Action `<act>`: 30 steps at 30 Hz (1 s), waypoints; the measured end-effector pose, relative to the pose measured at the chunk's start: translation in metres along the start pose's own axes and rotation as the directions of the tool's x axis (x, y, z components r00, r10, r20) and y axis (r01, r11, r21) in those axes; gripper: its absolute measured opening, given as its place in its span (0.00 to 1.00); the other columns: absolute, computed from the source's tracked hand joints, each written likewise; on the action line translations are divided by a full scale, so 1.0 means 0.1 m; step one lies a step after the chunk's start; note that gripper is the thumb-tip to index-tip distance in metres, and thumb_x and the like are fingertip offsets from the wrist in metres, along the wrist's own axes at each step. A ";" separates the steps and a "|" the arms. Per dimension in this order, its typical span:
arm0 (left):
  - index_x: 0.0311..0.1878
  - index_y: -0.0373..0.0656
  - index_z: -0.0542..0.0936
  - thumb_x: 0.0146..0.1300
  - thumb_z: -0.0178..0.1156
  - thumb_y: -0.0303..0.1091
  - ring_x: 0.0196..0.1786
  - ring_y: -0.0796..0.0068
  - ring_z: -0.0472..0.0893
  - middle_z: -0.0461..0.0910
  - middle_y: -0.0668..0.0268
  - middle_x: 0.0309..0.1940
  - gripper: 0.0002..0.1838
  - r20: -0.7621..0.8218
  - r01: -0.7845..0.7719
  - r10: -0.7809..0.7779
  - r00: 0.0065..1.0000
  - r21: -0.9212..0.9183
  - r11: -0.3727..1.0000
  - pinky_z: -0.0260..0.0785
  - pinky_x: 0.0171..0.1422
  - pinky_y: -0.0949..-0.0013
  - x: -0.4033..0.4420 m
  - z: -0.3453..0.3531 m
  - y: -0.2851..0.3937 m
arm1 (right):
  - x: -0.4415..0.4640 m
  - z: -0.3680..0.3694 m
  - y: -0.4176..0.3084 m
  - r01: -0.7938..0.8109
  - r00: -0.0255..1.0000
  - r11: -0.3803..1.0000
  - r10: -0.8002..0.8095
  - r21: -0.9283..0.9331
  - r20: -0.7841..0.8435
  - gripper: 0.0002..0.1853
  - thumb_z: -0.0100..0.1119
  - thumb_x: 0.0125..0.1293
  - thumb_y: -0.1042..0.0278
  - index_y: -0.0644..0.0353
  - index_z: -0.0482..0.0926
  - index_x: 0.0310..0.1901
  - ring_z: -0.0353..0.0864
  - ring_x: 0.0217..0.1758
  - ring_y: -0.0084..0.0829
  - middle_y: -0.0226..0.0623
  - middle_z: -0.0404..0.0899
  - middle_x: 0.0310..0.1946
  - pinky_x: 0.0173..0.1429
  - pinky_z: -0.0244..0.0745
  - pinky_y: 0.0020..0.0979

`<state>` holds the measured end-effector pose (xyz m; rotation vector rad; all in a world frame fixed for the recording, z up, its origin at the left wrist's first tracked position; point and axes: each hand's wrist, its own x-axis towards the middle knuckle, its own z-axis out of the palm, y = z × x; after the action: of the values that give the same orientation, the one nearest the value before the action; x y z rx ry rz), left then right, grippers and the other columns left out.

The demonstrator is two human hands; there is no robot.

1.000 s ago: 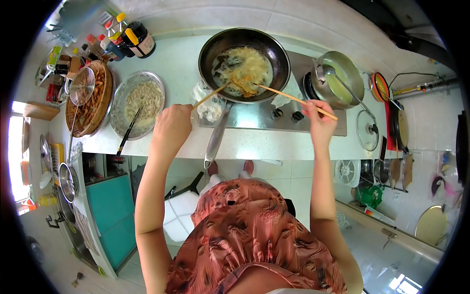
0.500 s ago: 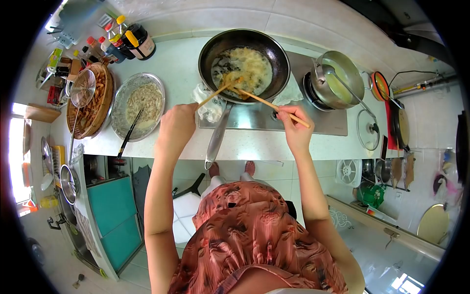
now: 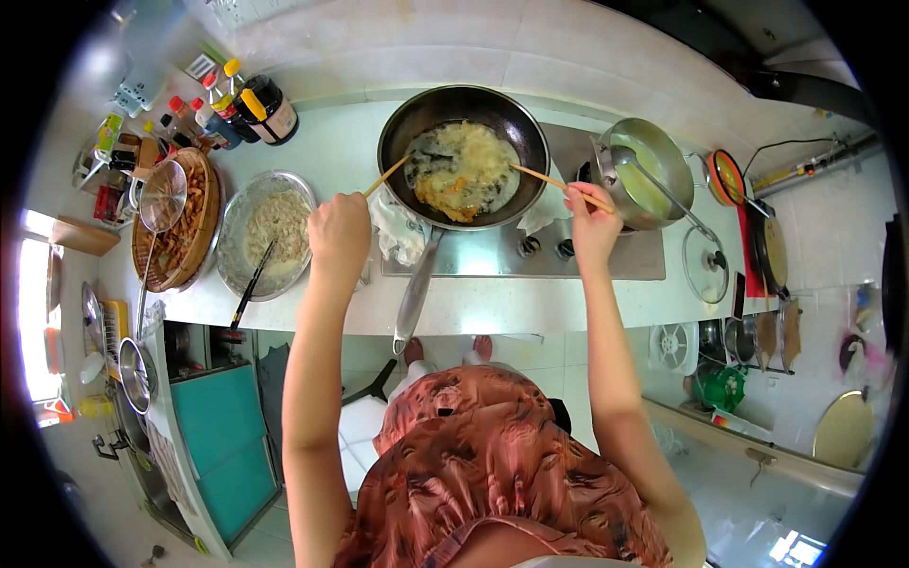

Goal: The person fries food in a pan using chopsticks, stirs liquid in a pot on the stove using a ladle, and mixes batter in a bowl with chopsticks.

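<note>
A dark wok [image 3: 402, 123] with a grey handle [image 3: 417, 289] sits on the stove. In it, pale and golden-brown battered food [image 3: 450, 194] lies in bubbling oil. My left hand [image 3: 339, 232] is closed on a wooden chopstick [image 3: 386, 177], whose tip reaches the wok's left side. Another wooden chopstick [image 3: 561, 184] is pinched in my right hand [image 3: 594, 222]; its tip is over the right side of the oil. The two tips are well apart, on either side of the food.
Left of the wok stands a metal bowl of pale battered pieces [image 3: 279, 227] with dark chopsticks [image 3: 254, 289]. Beyond it are a basket of fried food [image 3: 194, 246], a wire skimmer [image 3: 163, 196] and several bottles [image 3: 270, 109]. At right are a pot [image 3: 677, 156] with a ladle and a glass lid [image 3: 705, 265].
Both chopstick tips were together at the wok's near side; now they are spread to its left and right. My right hand has moved outward. The whole view has shifted slightly.
</note>
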<state>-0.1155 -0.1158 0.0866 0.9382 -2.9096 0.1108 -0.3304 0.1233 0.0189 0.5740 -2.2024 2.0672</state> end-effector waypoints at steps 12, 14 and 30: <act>0.45 0.45 0.82 0.59 0.55 0.32 0.39 0.51 0.80 0.81 0.51 0.33 0.12 0.145 0.331 -0.300 0.943 -0.301 0.894 0.72 0.44 0.54 -0.35 0.11 -0.05 | 0.09 0.64 0.19 -0.326 0.944 0.852 0.318 0.410 0.089 0.06 0.58 0.61 0.79 0.74 0.76 0.38 0.84 0.34 0.32 0.44 0.79 0.32 0.39 0.83 0.23; 0.46 0.45 0.82 0.59 0.55 0.32 0.39 0.51 0.80 0.81 0.51 0.33 0.12 0.132 0.339 -0.312 0.941 -0.328 0.882 0.72 0.44 0.54 -0.41 0.14 -0.06 | 0.05 0.62 0.16 -0.330 0.944 0.861 0.315 0.387 0.103 0.06 0.57 0.61 0.79 0.73 0.76 0.38 0.84 0.34 0.32 0.43 0.79 0.32 0.39 0.82 0.23; 0.43 0.42 0.80 0.61 0.50 0.29 0.32 0.50 0.79 0.80 0.53 0.28 0.11 0.001 0.204 -0.224 0.975 -0.422 0.884 0.71 0.36 0.54 -0.62 0.26 -0.18 | -0.46 0.43 -0.20 -0.295 0.954 0.927 0.273 0.231 0.123 0.05 0.57 0.62 0.78 0.73 0.77 0.36 0.83 0.35 0.30 0.42 0.80 0.32 0.39 0.81 0.23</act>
<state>-0.0564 -0.0971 0.0553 1.1386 -2.5968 -0.4816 -0.2723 0.0906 0.0203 0.3859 -2.2025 2.5354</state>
